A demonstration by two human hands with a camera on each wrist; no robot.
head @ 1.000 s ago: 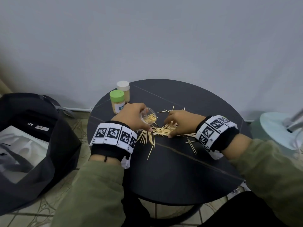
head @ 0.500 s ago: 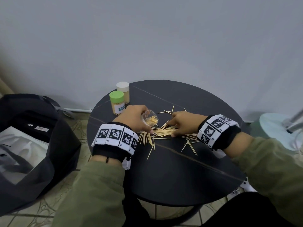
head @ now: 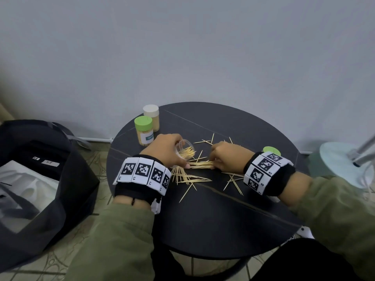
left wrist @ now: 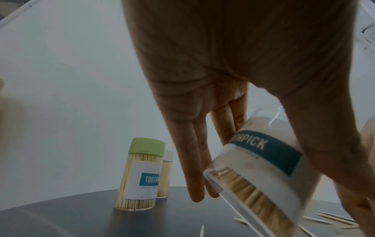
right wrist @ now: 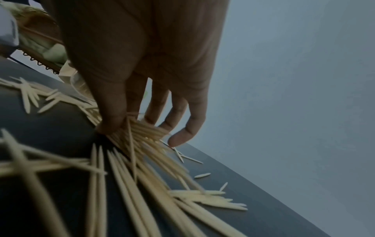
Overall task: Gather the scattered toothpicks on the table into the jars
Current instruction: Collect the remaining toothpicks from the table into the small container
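gripping an open jar (head: 183,150), the left hand (head: 167,150) holds it tilted on its side just above the worktop (head: 213,220), mouth toward the right hand (head: 228,156); in the left wrist view the fingers (left wrist: 194,168) lie close together behind the jar (left wrist: 261,173) and the thumb crosses its front, over a label reading "thpick". the jar is partly filled with toothpicks. the right hand pinches a bundle (head: 200,164) of toothpicks between thumb and fingers (right wrist: 182,121) low on the worktop; the far end of the bundle reaches the left thumb tip, just below the jar mouth. in the right wrist view the bundle (right wrist: 142,134) fans out from under the thumb, the little finger slightly apart from the rest. loose toothpicks (head: 188,178) lie scattered on the dark round worktop near both hands, with a few more beyond the hands (head: 207,141) and a cluster by the right wrist (head: 233,179). two closed jars stand upright at the far left edge, touching or nearly so: green-lidded jar (head: 143,130) in front, white-lidded jar (head: 151,117) behind, both full. a green lid (head: 271,150) lies on the worktop behind the right wristband. both wrists carry bands of black-and-white markers. a black bag (head: 40,179) sits on the floor left of the worktop.
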